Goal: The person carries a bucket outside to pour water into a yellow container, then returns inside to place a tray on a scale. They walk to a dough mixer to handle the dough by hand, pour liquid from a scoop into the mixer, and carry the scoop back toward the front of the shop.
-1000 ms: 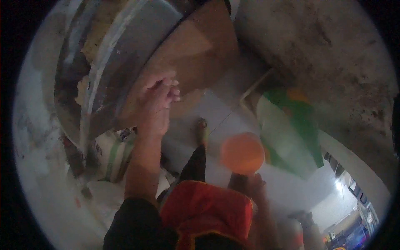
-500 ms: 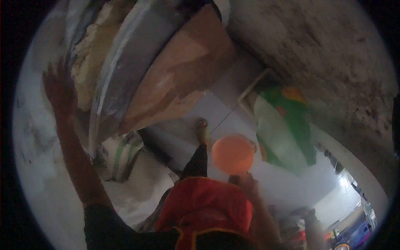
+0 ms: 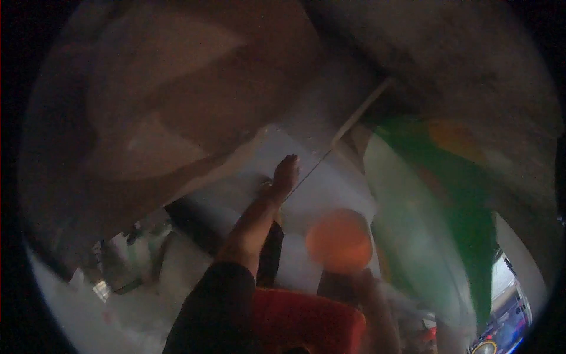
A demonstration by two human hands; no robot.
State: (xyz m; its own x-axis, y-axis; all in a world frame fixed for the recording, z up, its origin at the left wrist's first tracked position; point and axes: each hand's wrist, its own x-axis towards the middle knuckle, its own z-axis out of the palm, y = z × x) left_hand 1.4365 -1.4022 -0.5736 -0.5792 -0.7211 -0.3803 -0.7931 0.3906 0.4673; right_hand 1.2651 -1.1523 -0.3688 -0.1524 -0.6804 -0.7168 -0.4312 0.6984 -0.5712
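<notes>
My left hand [image 3: 286, 174] is stretched forward over the pale floor, near the middle of the view. It is dim and blurred, so the bend of its fingers does not show clearly, and no object can be seen in it. Low and to the right, my right hand [image 3: 367, 283] grips the near edge of a round orange plastic bowl [image 3: 339, 241]. Blur and shadow hide most of those fingers. Below the hands is the red apron [image 3: 306, 315] on my body.
A large brown sheet-like surface [image 3: 194, 112] fills the upper left. To the right stands a green and white sack [image 3: 436, 224], with a pale bar [image 3: 359, 115] behind it. Whitish sacks [image 3: 138, 253] lie at lower left. A stained wall [image 3: 471, 65] runs along the upper right.
My left hand has come away from the far left and swung to the middle, over the floor. The brown surface now looks larger and nearer. The orange bowl stays in my right hand.
</notes>
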